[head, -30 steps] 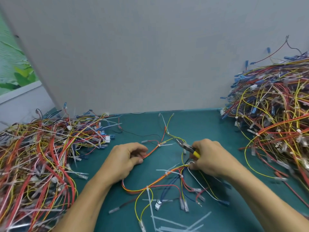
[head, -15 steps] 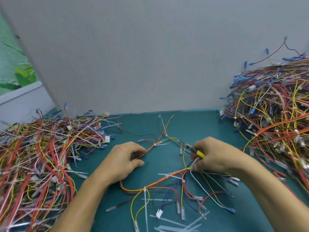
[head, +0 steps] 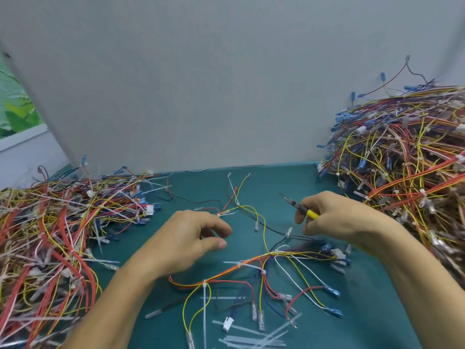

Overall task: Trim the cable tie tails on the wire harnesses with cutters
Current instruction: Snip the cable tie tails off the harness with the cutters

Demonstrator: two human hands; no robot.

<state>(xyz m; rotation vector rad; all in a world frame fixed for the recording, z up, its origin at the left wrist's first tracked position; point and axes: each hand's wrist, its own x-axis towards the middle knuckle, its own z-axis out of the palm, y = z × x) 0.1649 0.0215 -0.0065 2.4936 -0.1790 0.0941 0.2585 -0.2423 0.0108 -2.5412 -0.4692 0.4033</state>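
White clipped tails (head: pixel 254 340) lay on the teal table (head: pixel 372 328) beside the spread harness (head: pixel 251 261), one long tail (head: pixel 205 316) on it uncut, so with heaped harnesses (head: pixel 50 235) either side much seemed left; the right hand (head: pixel 337 217) gripped the cutters (head: pixel 299 209), the left hand (head: pixel 191 238) hung loosely curled, empty.

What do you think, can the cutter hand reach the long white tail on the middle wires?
Probably yes: the right hand holds the cutters raised, and the long tie tail lies uncovered, clear of the left hand.
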